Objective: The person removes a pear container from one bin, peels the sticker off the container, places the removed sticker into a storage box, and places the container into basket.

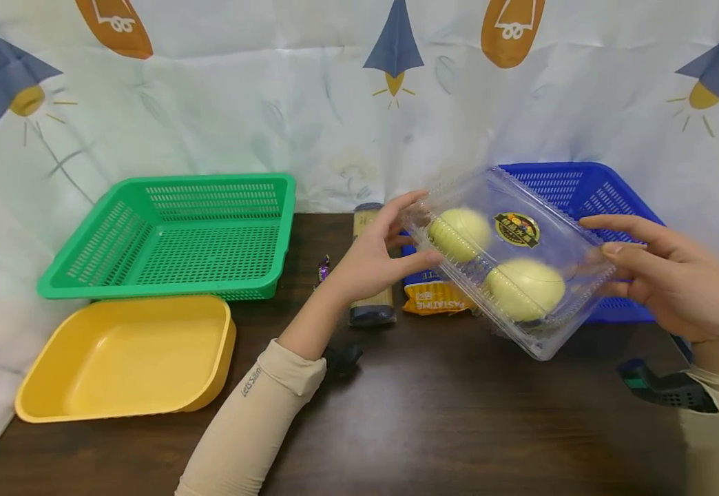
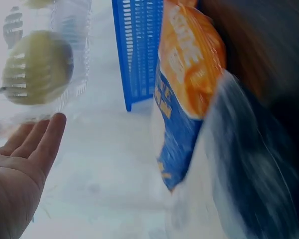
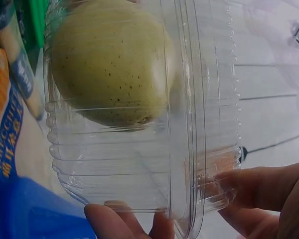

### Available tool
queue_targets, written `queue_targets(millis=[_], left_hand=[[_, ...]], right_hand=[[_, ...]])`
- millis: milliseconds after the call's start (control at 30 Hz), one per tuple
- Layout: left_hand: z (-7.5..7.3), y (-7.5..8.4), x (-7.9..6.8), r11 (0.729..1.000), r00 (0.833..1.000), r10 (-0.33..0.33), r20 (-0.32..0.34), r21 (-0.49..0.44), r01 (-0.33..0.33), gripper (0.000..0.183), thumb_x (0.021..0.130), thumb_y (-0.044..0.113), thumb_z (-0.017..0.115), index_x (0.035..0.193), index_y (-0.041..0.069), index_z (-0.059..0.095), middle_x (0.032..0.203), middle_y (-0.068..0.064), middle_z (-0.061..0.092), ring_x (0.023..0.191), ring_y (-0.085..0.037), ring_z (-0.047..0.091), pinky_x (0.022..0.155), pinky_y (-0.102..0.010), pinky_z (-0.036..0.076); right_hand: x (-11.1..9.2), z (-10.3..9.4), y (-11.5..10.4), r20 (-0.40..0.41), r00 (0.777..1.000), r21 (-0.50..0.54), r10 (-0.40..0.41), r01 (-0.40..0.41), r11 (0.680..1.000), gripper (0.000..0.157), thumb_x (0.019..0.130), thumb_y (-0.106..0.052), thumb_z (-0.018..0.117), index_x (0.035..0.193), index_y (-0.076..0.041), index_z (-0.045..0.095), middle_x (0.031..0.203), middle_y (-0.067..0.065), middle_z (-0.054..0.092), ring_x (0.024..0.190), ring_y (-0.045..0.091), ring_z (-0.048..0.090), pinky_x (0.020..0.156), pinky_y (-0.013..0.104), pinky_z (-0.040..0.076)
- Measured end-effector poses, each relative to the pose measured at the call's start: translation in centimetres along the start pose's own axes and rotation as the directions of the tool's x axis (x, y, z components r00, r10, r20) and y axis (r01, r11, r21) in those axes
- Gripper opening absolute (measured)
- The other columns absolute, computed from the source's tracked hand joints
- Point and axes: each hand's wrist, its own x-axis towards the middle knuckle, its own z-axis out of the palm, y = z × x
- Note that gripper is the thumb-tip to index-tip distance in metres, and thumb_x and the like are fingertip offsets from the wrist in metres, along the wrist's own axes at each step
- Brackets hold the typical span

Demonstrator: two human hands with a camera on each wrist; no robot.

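Note:
A clear plastic clamshell box (image 1: 560, 241) is held tilted in the air above the table, in front of the blue basket. Two pale yellow-green round fruits (image 1: 525, 289) lie inside, beneath a black and gold label (image 1: 517, 229). My left hand (image 1: 374, 258) holds its left end, with the thumb along the near edge and fingers at the far side. At the opposite end, my right hand (image 1: 669, 275) grips a corner between thumb and fingers. Up close in the right wrist view, one speckled fruit (image 3: 114, 64) shows through the ribbed plastic. The lid appears closed.
Behind the box stands a blue basket (image 1: 629, 200). A green basket (image 1: 291, 227) and a yellow tray (image 1: 226, 337) are on the left. A long pasta pack (image 1: 372, 310), a blue-orange pasta bag (image 1: 436, 296) and a small purple wrapper (image 1: 324, 269) lie mid-table. Patterned cloth hangs behind.

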Motion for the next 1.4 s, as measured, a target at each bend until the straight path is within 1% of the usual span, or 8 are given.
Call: queue_targets(millis=[233, 367, 567, 833, 967, 1133, 1267, 1400], left_hand=[[-1.8, -0.1, -2.7, 1.0, 1.0, 0.015, -0.018, 0.017, -0.015, 0.075, 0.098, 0.027, 0.086, 0.164, 0.028, 0.05, 0.165, 0.01, 0.048, 0.142, -0.013, 0.057, 0.112, -0.044, 0.053], [-2.6, -0.2, -4.7, 1.0, 1.0, 0.015, -0.027, 0.008, -0.015, 0.069, 0.098, 0.033, 0.087, 0.158, 0.024, 0.055, 0.157, 0.004, 0.056, 0.142, -0.017, 0.058, 0.107, -0.044, 0.056], [-2.8, -0.1, -7.5, 1.0, 0.998, -0.002, -0.061, 0.009, 0.003, 0.057, 0.1, 0.026, 0.083, 0.151, 0.017, 0.057, 0.148, -0.003, 0.062, 0.138, -0.021, 0.06, 0.098, -0.043, 0.059], [-2.0, 0.9, -11.0, 0.996, 0.995, -0.047, -0.092, 0.066, 0.053, 0.056, 0.097, 0.026, 0.086, 0.142, 0.019, 0.055, 0.143, -0.002, 0.06, 0.135, -0.021, 0.061, 0.117, -0.048, 0.049], [-1.7, 1.3, -12.7, 0.993, 0.992, -0.083, -0.097, 0.077, 0.091, 0.056, 0.092, 0.024, 0.09, 0.134, 0.019, 0.054, 0.154, -0.002, 0.055, 0.128, -0.023, 0.064, 0.112, -0.049, 0.052], [-1.2, 1.4, -14.3, 0.988, 0.989, -0.124, -0.086, 0.08, 0.131, 0.056, 0.087, 0.024, 0.094, 0.122, 0.021, 0.051, 0.173, 0.0, 0.038, 0.129, -0.026, 0.06, 0.107, -0.051, 0.055], [-1.1, 1.5, -15.3, 0.983, 0.984, -0.165, -0.064, 0.072, 0.169, 0.057, 0.085, 0.024, 0.097, 0.118, 0.025, 0.05, 0.176, 0.004, 0.032, 0.138, -0.026, 0.052, 0.105, -0.052, 0.055], [-1.3, 1.3, -16.2, 0.983, 0.985, -0.174, -0.021, 0.058, 0.174, 0.06, 0.083, 0.02, 0.099, 0.115, 0.024, 0.049, 0.177, 0.007, 0.027, 0.137, -0.028, 0.055, 0.1, -0.049, 0.059]], right_hand=[[0.8, 1.9, 0.2, 0.009, 0.999, -0.078, 0.04, -0.039, 0.996, 0.049, 0.116, 0.006, 0.037, 0.161, -0.008, 0.051, 0.131, 0.01, 0.07, 0.115, 0.023, 0.076, 0.088, 0.031, 0.062], [1.0, 3.0, 0.6, -0.005, 0.997, -0.144, 0.075, -0.075, 0.987, 0.047, 0.116, 0.004, 0.042, 0.16, -0.011, 0.053, 0.131, 0.008, 0.07, 0.116, 0.021, 0.075, 0.089, 0.029, 0.061], [1.7, 4.7, 1.1, 0.02, 0.993, -0.216, 0.112, -0.105, 0.971, 0.044, 0.116, -0.001, 0.047, 0.158, -0.011, 0.054, 0.13, 0.008, 0.071, 0.117, 0.022, 0.075, 0.089, 0.03, 0.06], [2.2, 6.4, 1.7, 0.026, 0.985, -0.302, 0.169, -0.153, 0.941, 0.039, 0.118, -0.01, 0.049, 0.157, -0.011, 0.054, 0.132, 0.01, 0.07, 0.117, 0.024, 0.073, 0.089, 0.034, 0.061], [2.4, 7.2, 2.0, 0.011, 0.978, -0.362, 0.21, -0.192, 0.912, 0.039, 0.118, -0.019, 0.051, 0.156, -0.013, 0.055, 0.142, 0.008, 0.065, 0.122, 0.021, 0.068, 0.091, 0.033, 0.059], [2.8, 8.0, 2.3, 0.034, 0.976, -0.369, 0.216, -0.188, 0.91, 0.039, 0.118, -0.021, 0.053, 0.155, -0.009, 0.055, 0.143, 0.012, 0.064, 0.122, 0.023, 0.069, 0.092, 0.036, 0.061], [3.1, 8.8, 2.7, 0.044, 0.972, -0.376, 0.229, -0.196, 0.906, 0.038, 0.117, -0.023, 0.055, 0.153, -0.008, 0.057, 0.146, 0.014, 0.061, 0.123, 0.022, 0.068, 0.091, 0.04, 0.062], [3.4, 9.7, 3.4, 0.06, 0.967, -0.338, 0.248, -0.214, 0.916, 0.038, 0.117, -0.02, 0.056, 0.151, -0.004, 0.058, 0.145, 0.021, 0.061, 0.122, 0.023, 0.07, 0.092, 0.043, 0.064]])
